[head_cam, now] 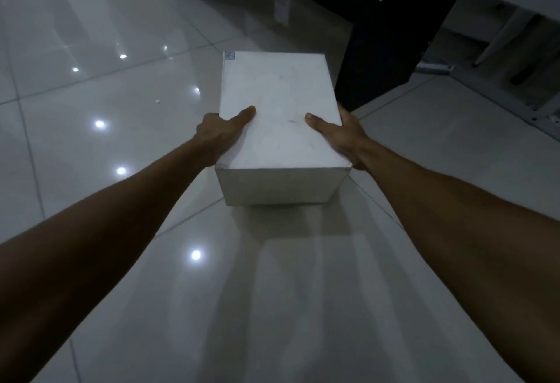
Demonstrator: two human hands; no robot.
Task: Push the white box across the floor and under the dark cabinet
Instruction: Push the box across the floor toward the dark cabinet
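Between the left hand and the right hand, the white box sits on the shiny floor, clamped in a two-sided grip, thumbs on top. Its long side points away, toward the gap under the dark cabinet. A crooked push could bump the cabinet's leg just beyond the right hand.

The left hand and right hand clasp the white box beside the dark cabinet.
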